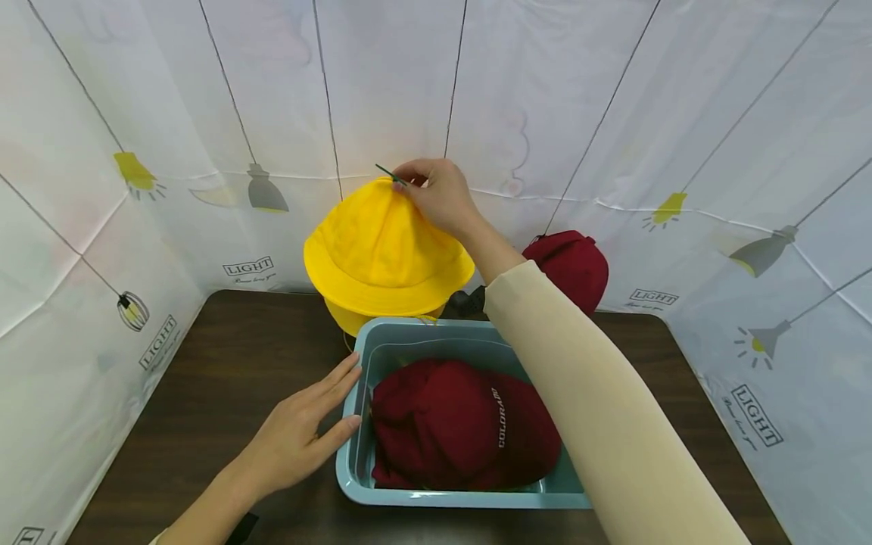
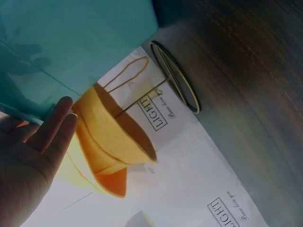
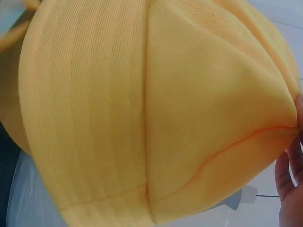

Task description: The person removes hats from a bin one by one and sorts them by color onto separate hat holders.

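At the back left, my right hand pinches the crown top of a yellow bucket hat. A thin dark green strip sticks out by those fingertips. Below that hat's brim a second yellow brim shows, and the left wrist view has two brims above a thin metal stand. My left hand rests straight fingers against the left rim of a light blue plastic bin. Inside the bin lies a dark red baseball cap lettered COLORADO.
Another dark red cap sits at the back right, partly behind my right sleeve. A black object shows between the hats. The dark wooden table is bordered by white printed fabric walls.
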`<state>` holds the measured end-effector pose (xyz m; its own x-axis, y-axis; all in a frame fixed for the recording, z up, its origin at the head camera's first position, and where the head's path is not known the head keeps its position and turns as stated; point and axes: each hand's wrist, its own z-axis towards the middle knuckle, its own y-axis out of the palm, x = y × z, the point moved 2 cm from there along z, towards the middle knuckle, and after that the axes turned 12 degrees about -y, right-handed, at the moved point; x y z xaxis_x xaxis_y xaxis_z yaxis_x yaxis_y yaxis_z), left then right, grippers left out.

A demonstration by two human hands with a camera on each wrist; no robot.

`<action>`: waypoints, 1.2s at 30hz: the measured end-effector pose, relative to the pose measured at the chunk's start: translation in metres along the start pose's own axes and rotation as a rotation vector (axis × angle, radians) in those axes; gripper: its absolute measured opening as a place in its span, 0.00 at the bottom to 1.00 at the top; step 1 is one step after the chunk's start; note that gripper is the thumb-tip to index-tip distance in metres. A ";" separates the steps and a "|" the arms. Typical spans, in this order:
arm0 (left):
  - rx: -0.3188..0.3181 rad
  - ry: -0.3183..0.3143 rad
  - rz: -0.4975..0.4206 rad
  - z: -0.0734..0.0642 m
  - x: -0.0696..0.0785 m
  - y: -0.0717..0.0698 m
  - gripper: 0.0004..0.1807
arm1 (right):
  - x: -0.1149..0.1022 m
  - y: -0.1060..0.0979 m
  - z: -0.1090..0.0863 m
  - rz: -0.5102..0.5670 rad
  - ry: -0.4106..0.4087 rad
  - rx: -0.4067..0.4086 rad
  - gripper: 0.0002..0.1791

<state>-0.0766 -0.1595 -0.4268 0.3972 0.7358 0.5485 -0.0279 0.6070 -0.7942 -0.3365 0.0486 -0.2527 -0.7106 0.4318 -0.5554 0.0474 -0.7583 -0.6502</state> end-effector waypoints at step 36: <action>0.016 0.004 -0.012 -0.001 -0.001 0.003 0.34 | 0.001 0.026 -0.023 -0.006 -0.041 -0.126 0.12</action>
<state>-0.0761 -0.1588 -0.4295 0.4014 0.7269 0.5572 -0.0373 0.6208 -0.7831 -0.3193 0.0404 -0.2824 -0.7391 0.4141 -0.5313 0.1290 -0.6871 -0.7150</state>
